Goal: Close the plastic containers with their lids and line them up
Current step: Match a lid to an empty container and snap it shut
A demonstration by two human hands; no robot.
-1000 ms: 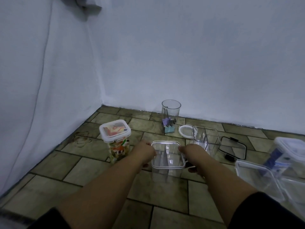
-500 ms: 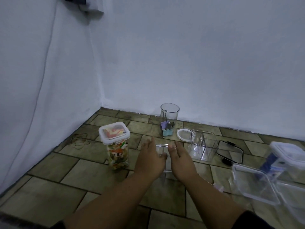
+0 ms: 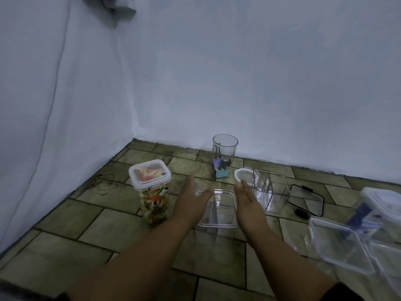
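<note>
Where tiles meet wall — flat left hand [image 3: 193, 203], right hand [image 3: 247, 203] flanking lidded clear container [image 3: 217, 210].

- Floor [image 3: 112, 222]: olive-brown rectangular tiles with dark grout lines, laid in a staggered pattern.
- Walls [image 3: 238, 72]: plain pale blue-white.
- Tall container [image 3: 154, 205]: clear, packed with a red, orange, white and green mix; white-rimmed lid [image 3: 149, 174].
- Square container [image 3: 217, 210] between the hands: colourless and see-through.
- Round jar [image 3: 224, 152]: clear, holding purple, pale teal and silver-grey pieces.
- Round lid [image 3: 244, 175]: white rim.
- Flat lid [image 3: 306, 199]: black rim, see-through centre.
- Box at far right [image 3: 384, 203]: white-lidded, with dark blue contents.
- Sleeve [image 3: 347, 293]: black.
</note>
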